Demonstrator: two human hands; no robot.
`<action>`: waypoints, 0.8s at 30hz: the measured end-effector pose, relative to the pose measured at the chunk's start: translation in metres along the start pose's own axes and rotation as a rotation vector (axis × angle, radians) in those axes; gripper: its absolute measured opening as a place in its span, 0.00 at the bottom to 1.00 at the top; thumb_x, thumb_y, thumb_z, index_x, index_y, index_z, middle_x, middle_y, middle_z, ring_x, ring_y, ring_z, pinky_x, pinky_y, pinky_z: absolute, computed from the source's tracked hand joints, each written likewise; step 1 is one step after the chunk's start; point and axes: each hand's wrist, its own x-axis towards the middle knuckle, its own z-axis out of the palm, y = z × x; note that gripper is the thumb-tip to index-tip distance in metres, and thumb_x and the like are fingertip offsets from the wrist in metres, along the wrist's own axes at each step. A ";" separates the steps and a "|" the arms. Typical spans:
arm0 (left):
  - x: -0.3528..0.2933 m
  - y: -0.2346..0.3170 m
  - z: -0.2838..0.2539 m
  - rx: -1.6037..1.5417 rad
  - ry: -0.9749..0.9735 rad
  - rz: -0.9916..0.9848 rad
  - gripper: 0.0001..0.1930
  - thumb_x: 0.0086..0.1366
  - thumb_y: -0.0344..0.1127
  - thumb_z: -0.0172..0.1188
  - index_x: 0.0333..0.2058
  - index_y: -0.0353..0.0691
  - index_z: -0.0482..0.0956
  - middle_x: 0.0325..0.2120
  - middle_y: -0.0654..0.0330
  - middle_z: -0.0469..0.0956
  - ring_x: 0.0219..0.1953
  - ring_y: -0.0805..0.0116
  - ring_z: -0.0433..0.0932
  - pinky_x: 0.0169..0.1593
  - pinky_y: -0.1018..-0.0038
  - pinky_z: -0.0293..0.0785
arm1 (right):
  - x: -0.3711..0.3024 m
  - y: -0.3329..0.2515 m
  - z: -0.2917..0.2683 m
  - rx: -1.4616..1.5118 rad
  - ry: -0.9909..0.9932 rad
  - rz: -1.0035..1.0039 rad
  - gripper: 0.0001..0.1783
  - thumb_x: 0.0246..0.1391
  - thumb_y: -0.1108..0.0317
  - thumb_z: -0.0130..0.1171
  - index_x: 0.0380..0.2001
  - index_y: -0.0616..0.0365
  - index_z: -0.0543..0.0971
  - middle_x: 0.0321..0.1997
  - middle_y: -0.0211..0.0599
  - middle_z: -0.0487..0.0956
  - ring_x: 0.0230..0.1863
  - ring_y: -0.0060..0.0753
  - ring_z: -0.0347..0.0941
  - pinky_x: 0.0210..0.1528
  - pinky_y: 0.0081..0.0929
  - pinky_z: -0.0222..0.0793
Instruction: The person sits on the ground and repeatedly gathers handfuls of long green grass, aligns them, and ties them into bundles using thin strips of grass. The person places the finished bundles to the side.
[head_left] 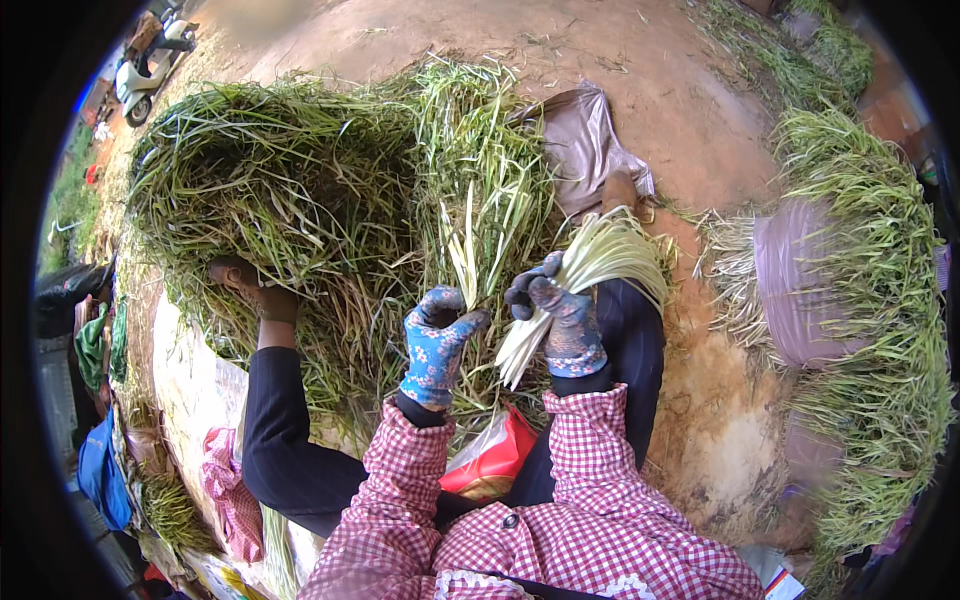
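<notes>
My left hand [435, 340], in a blue flowered glove with dark fingers, is closed in a pinch. A few pale yellow-green stalks [468, 255] rise from its fingertips, their upper ends spread apart. My right hand [565, 320], gloved alike, grips a thick bundle of pale whitish stalks [610, 250]. That bundle leans across my right knee, its far ends fanning to the right and its other ends sticking out below the hand. Beyond both hands lies a large heap of green grassy stalks [270, 180], reaching in close to my left hand.
Tied green bundles [860, 400] with a purple wrap [800, 285] line the right side. A mauve sheet [590, 140] lies past my right foot. Between my legs is a red and white bag [495, 455]. A scooter [145, 75] stands far left.
</notes>
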 end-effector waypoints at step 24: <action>0.018 -0.014 0.034 0.132 -0.119 -0.098 0.13 0.63 0.31 0.56 0.45 0.31 0.74 0.31 0.64 0.78 0.31 0.82 0.71 0.35 0.83 0.69 | 0.009 0.012 0.016 -1.025 0.400 -0.130 0.13 0.42 0.79 0.64 0.32 0.60 0.73 0.30 0.31 0.73 0.32 0.22 0.70 0.32 0.20 0.70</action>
